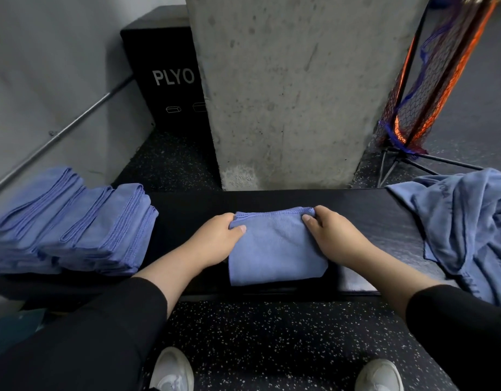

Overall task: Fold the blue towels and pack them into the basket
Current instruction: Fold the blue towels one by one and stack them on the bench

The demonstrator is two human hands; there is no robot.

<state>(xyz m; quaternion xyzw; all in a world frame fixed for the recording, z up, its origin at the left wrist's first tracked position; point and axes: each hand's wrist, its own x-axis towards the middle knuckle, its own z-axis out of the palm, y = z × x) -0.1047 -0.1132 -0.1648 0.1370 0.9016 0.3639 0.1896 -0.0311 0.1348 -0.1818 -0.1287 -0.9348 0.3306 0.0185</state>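
- Two hands, left hand (219, 240) and right hand (329, 233), pinch the folded blue towel (274, 249) on the black bench (370, 221).
- Folded stacks (71, 221) sit left of it; a messy towel (469, 221) lies right.

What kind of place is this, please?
Probably a gym: a black box marked PLYO, speckled rubber floor, and a sports net on a stand.

The folded towel (274, 249) is showing a soft, matt blue microfibre nap with a stitched hem. The table (370, 221) is looking dark and smooth with a faint sheen. The pillar (286, 88) is appearing as rough, pitted grey concrete. The floor (272, 334) is looking like black rubber speckled white.
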